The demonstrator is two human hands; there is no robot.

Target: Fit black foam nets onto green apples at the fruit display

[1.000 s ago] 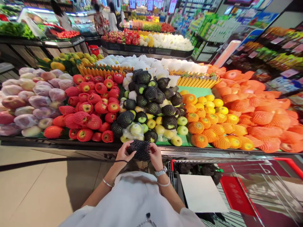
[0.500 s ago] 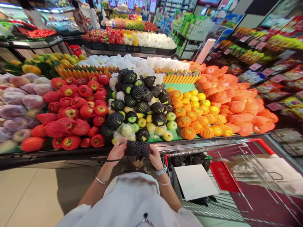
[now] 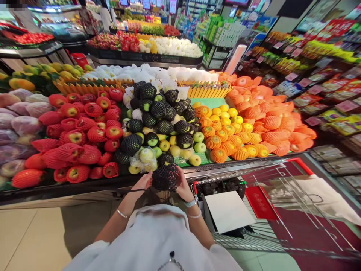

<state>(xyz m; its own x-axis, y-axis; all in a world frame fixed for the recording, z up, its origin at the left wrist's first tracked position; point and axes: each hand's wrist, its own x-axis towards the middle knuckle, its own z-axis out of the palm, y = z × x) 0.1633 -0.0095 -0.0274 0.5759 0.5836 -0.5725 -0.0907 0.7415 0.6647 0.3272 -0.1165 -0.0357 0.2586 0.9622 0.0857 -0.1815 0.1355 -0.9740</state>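
Between my two hands, in front of the display edge, is a black foam fruit net [image 3: 165, 177]. My left hand [image 3: 143, 182] pinches its left side with the fingertips. My right hand [image 3: 184, 187] is closed on the right side, and reddish patches show through the mesh. Whether a fruit sits inside cannot be made out. Just beyond the left hand lie pale green fruits in a clear plastic bag [image 3: 147, 158]. Behind them rises a heap of green apples in black foam nets [image 3: 158, 110], with a few bare green apples [image 3: 199, 146] at its right.
Red-netted apples [image 3: 75, 139] fill the left of the stand, oranges [image 3: 222, 141] and orange-netted fruit [image 3: 278, 120] the right. At my right stands a shopping cart [image 3: 278, 180] with a white-topped box [image 3: 229, 211] and black nets [image 3: 224, 187]. The stand's metal edge [image 3: 208, 172] runs before me.
The black net, stretched sideways like a tube before, is now shorter and rounder. My hands have come closer together around it. The view has shifted slightly to the right.
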